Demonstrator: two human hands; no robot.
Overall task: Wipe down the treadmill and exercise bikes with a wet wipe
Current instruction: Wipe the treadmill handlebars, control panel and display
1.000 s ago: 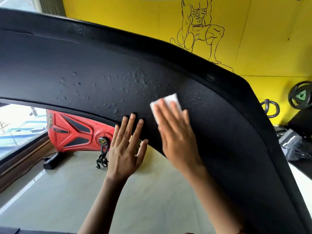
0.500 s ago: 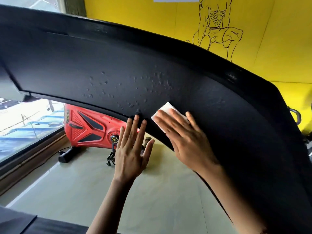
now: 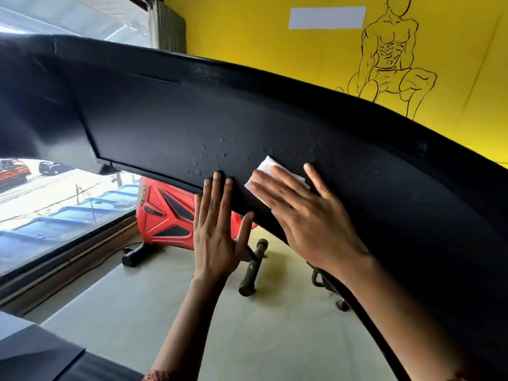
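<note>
A wide black treadmill console panel [image 3: 275, 125] arches across the view, with water droplets near its lower edge. My right hand [image 3: 308, 215] lies flat with straight, spread fingers and presses a white wet wipe [image 3: 268, 167] against the panel. The wipe's top corner shows above my fingers; the rest is hidden under the hand. Just to the left, my left hand [image 3: 217, 229] is flat and open, its fingertips touching the panel's lower edge.
A red and black exercise bike [image 3: 165, 215] stands on the pale floor [image 3: 261, 339] behind the panel, with black stabiliser feet beside it. A window [image 3: 55, 202] runs along the left. A yellow wall [image 3: 247, 31] with a line drawing is behind.
My right hand has slid the wipe left along the panel, and the view has swung so more of the panel's left part and window show. My left hand keeps touching the lower edge.
</note>
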